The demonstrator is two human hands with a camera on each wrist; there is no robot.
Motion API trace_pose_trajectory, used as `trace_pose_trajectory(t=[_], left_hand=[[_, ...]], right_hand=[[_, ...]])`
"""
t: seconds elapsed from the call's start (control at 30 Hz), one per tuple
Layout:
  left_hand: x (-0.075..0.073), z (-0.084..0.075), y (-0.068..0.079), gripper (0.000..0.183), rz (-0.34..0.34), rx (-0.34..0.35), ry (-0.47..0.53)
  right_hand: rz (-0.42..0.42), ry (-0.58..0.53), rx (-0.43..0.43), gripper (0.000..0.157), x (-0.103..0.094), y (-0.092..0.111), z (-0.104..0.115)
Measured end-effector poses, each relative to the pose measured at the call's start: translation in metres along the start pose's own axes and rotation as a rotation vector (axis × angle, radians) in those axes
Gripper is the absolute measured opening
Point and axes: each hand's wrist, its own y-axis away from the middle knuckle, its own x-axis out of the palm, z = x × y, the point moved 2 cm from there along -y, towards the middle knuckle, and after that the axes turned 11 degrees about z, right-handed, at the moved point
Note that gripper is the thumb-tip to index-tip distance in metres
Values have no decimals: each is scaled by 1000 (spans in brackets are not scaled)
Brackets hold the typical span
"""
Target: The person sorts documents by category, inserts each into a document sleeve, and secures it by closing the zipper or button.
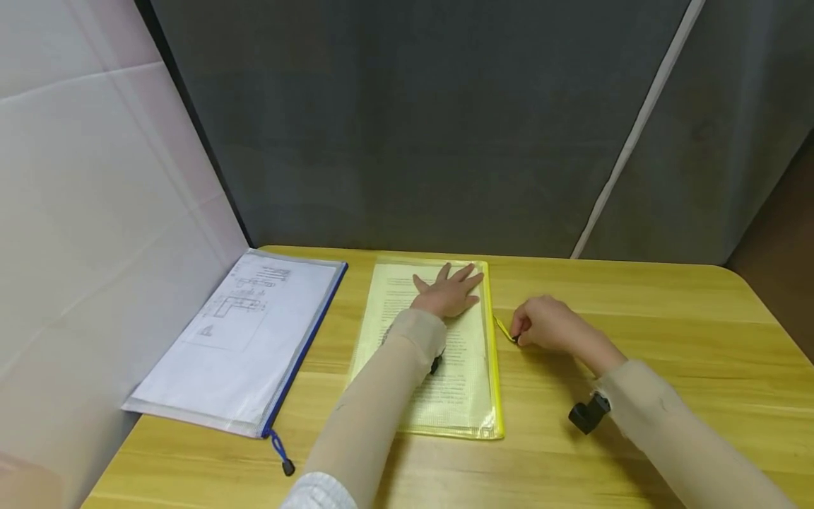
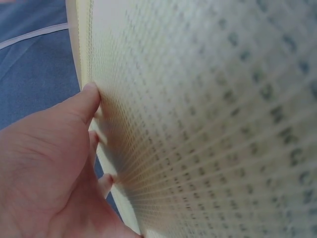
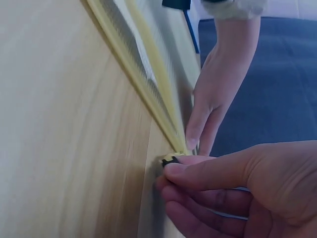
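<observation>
A yellow mesh zip pouch [image 1: 458,396] with printed sheets inside lies on the table. My left hand [image 1: 447,293] rests on its upper part with fingers spread and straight; in the left wrist view the fingertips [image 2: 91,91] touch the mesh near its edge. My right hand [image 1: 547,324], just off the pouch's right side, pinches the black end of the yellow zipper pull [image 1: 505,329] between thumb and fingers. Up close in the right wrist view, the pouch's two yellow edges [image 3: 141,82] stand apart, with white paper [image 3: 143,57] showing between them.
A second pouch [image 1: 254,353], clear with a blue zipper edge and drawings inside, lies at the left beside the white wall [image 1: 108,233]. Its blue pull cord [image 1: 280,449] hangs toward the front. A dark grey partition [image 1: 407,127] stands behind the wooden table [image 1: 636,311].
</observation>
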Motion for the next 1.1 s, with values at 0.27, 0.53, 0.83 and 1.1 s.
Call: trace_pose_trajectory(t=[0.27, 0.53, 0.83, 1.1], left_hand=[[-13, 4, 1, 58, 1, -11, 9], [-12, 7, 2, 59, -5, 12, -17], [-9, 2, 5, 59, 3, 12, -13], [-5, 0, 3, 59, 12, 14, -8]], right_hand=[[86, -30, -98, 17, 3, 17, 15], [242, -119, -231, 18, 12, 44, 30], [416, -275, -334, 14, 27, 70, 37], [529, -386, -374, 11, 35, 83, 43]])
